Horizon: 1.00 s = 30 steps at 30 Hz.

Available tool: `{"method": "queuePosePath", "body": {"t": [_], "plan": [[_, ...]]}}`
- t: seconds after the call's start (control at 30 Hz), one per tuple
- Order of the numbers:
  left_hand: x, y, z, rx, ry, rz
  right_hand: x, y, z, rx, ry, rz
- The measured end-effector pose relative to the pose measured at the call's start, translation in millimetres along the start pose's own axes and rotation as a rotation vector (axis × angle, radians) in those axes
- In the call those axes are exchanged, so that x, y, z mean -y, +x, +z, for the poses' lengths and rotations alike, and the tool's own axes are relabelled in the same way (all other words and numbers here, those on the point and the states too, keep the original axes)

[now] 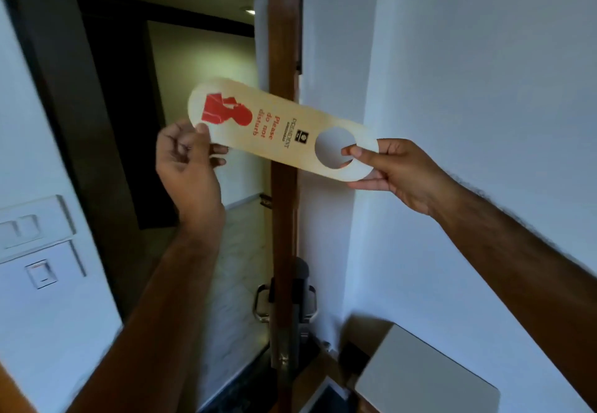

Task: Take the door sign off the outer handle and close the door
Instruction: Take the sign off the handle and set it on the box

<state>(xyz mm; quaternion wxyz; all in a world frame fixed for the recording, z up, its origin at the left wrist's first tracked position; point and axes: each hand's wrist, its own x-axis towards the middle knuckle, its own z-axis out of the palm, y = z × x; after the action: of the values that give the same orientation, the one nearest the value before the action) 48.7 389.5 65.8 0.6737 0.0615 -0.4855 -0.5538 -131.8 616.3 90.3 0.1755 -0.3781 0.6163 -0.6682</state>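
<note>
A long cream door sign [277, 128] with red "Please do not disturb" lettering and a round hole is held flat in front of me, off any handle. My left hand [187, 160] pinches its end with the red figure. My right hand [391, 170] grips the rim beside the hole, thumb reaching into the hole. Behind the sign the brown wooden door [282, 41] stands open, seen edge-on. Its metal outer handle [261, 302] and inner handle [308, 302] show lower down, with a lock plate below them.
A white wall [452, 73] fills the right side. A switch panel [35, 235] sits on the left wall next to the dark door frame. Through the gap lies a dim corridor with a pale floor. A grey-white box [423, 377] stands at the lower right.
</note>
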Motion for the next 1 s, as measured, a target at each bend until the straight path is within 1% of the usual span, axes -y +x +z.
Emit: {"method": "queuePosePath", "body": {"t": [0.1, 0.17, 0.2, 0.27, 0.33, 0.47, 0.6, 0.7, 0.83, 0.87, 0.93, 1.0], "plan": [[-18, -35, 40, 0.151, -0.043, 0.257, -11, 0, -46, -0.146, 0.053, -0.015], [-20, -57, 71, 0.24, -0.006, 0.372, -24, 0, -79, -0.242, 0.097, -0.013], [-15, -68, 88, 0.279, 0.026, 0.382, -32, -1, -99, -0.279, 0.122, -0.011], [1, -86, 113, 0.332, 0.084, 0.339, -53, -3, -131, -0.335, 0.161, 0.009], [30, -106, 139, 0.382, 0.111, 0.224, -80, -6, -168, -0.401, 0.173, 0.06], [114, -144, 179, 0.436, 0.191, -0.031, -151, -17, -234, -0.496, 0.208, 0.196], [214, -184, 201, 0.498, 0.334, -0.246, -224, -31, -286, -0.694, 0.23, 0.301], [295, -228, 208, 0.529, 0.418, -0.45, -289, -43, -321, -0.835, 0.206, 0.409], [393, -300, 192, 0.528, 0.489, -0.749, -389, -70, -353, -0.998, 0.125, 0.597], [430, -330, 185, 0.543, 0.515, -0.826, -433, -82, -364, -1.042, 0.121, 0.652], [463, -368, 166, 0.52, 0.542, -0.96, -479, -106, -372, -1.046, 0.105, 0.747], [513, -411, 142, 0.522, 0.6, -1.075, -545, -130, -377, -1.031, 0.081, 0.847]]}}
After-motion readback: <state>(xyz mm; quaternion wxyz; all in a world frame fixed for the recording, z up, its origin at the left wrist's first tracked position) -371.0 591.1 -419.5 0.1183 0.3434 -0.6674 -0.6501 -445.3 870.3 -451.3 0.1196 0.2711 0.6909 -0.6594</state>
